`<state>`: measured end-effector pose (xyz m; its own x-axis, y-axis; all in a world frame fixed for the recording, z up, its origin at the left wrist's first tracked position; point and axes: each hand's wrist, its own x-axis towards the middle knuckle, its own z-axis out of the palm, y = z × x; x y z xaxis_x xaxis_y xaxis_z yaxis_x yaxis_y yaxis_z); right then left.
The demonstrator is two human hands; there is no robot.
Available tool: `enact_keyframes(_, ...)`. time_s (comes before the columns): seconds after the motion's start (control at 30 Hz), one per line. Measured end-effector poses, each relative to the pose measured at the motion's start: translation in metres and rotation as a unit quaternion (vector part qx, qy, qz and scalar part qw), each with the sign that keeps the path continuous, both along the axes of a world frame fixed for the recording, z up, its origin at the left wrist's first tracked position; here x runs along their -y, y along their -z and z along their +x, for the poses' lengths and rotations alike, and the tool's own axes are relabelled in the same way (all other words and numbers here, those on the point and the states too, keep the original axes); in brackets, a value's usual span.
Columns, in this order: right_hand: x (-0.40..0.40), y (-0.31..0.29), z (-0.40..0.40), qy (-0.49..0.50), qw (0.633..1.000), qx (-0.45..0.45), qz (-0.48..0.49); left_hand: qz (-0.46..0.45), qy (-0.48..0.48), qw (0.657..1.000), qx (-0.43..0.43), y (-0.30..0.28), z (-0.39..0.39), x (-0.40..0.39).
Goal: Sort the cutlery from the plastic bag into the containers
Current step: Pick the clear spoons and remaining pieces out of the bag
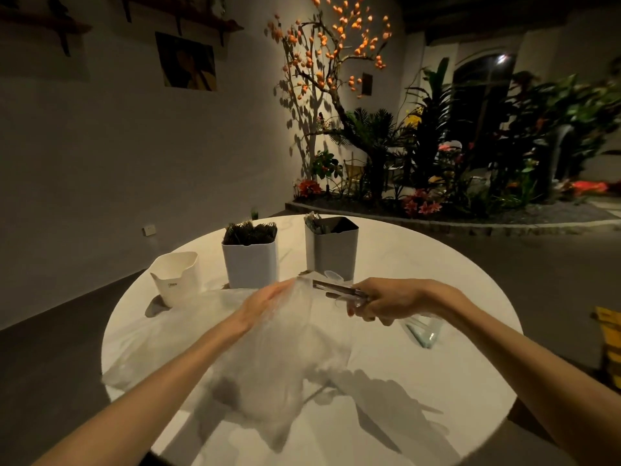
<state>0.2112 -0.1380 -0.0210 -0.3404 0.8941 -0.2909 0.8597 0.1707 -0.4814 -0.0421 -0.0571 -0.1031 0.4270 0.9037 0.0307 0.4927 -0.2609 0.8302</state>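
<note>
Head view — right hand [383,301] grips a bundle of thin dark cutlery [339,290] drawn from the crinkled translucent plastic bag [285,334], which the left hand [265,302] steadies with fingers extended. Lift clear of the film, then lower handles-first into the far grey square container [332,253] — white one [250,260] looks full.

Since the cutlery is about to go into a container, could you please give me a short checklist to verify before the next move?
1. Right hand grips cutlery bundle: ok.
2. Left hand steadies plastic bag: ok.
3. Bundle clear of the bag: ok.
4. Type of cutlery held: cannot tell, blurred.
5. Grey container has room: ok, partly filled.
6. White container has room: not ok, looks packed.
</note>
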Motion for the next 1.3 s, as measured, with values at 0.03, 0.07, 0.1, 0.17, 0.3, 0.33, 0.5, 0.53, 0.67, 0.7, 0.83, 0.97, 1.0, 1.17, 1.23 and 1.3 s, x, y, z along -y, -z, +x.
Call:
enact_keyframes(0.03,0.006,-0.005,0.009,0.011,1.0,-0.001,0.001,-0.005,-0.007,1.0,-0.029,0.011,0.003,-0.002)
enact_keyframes(0.07,0.012,-0.011,0.017,0.023,1.0,-0.008,0.008,-0.018,-0.006,0.997,-0.074,0.022,0.004,-0.005)
enact_keyframes(0.1,0.017,-0.016,0.023,0.035,0.999,-0.023,0.017,-0.017,0.016,0.987,-0.156,0.036,0.004,-0.012)
enact_keyframes(0.17,0.027,-0.028,0.03,0.049,0.996,-0.064,0.038,0.045,0.043,0.943,-0.325,0.055,0.005,-0.018)
enact_keyframes(0.3,0.03,-0.039,0.016,0.035,0.984,-0.166,0.053,0.075,0.074,0.916,-0.386,0.073,0.019,-0.002)
enact_keyframes(0.33,0.026,-0.038,0.01,0.039,0.979,-0.193,0.045,0.092,0.086,0.922,-0.366,0.074,0.025,0.002)
enact_keyframes(0.5,-0.014,0.002,-0.021,0.079,0.947,-0.311,0.02,0.266,0.066,0.951,-0.143,0.068,0.044,0.008)
enact_keyframes(0.53,-0.022,0.015,-0.029,0.091,0.934,-0.346,0.01,0.264,0.025,0.961,-0.078,0.064,0.047,0.008)
enact_keyframes(0.67,-0.052,0.065,-0.056,0.143,0.874,-0.464,-0.036,-0.132,-0.079,0.918,0.367,0.035,0.053,-0.003)
enact_keyframes(0.7,-0.059,0.078,-0.061,0.154,0.858,-0.488,-0.051,-0.22,-0.059,0.871,0.434,0.029,0.049,-0.006)
enact_keyframes(0.83,-0.064,0.108,-0.071,0.123,0.848,-0.509,-0.078,-0.298,0.006,0.88,0.37,0.032,0.046,-0.008)
enact_keyframes(0.97,-0.065,0.12,-0.072,0.128,0.883,-0.449,-0.047,-0.281,-0.019,0.884,0.373,0.056,0.048,-0.017)
enact_keyframes(1.0,-0.066,0.12,-0.07,0.122,0.88,-0.455,-0.057,-0.289,-0.026,0.874,0.389,0.055,0.048,-0.02)
enact_keyframes(1.17,-0.071,0.121,-0.064,0.179,0.823,-0.524,-0.129,-0.32,-0.034,0.85,0.417,0.058,0.048,-0.03)
enact_keyframes(1.23,-0.077,0.125,-0.06,0.199,0.837,-0.503,-0.086,-0.322,-0.029,0.846,0.425,0.057,0.047,-0.028)
enact_keyframes(1.3,-0.082,0.13,-0.056,0.2,0.87,-0.451,-0.024,-0.317,-0.033,0.838,0.443,0.054,0.047,-0.026)
